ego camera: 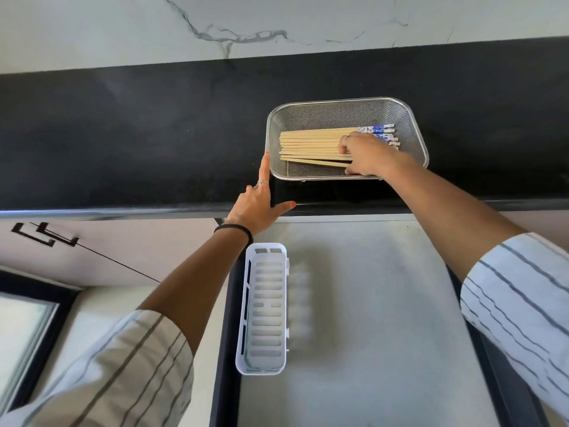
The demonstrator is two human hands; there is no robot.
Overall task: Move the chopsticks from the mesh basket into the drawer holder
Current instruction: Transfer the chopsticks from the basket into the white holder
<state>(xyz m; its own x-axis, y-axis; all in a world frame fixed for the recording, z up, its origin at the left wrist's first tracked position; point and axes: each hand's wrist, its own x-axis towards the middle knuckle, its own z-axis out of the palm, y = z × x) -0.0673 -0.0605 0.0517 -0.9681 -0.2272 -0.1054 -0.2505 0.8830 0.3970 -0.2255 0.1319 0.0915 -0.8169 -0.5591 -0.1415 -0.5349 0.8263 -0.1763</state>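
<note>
A silver mesh basket sits on the black counter and holds several wooden chopsticks with blue-patterned ends, lying side by side. My right hand is inside the basket, with fingers curled over the chopsticks near their patterned ends and the thumb beneath them. My left hand rests on the counter, its forefinger straight against the basket's left rim. A white slotted holder lies empty at the left side of the open drawer below.
The black counter runs across the view, with a marble wall behind it. The open drawer has a grey liner and dark side walls. A cabinet front and a window lie at the lower left.
</note>
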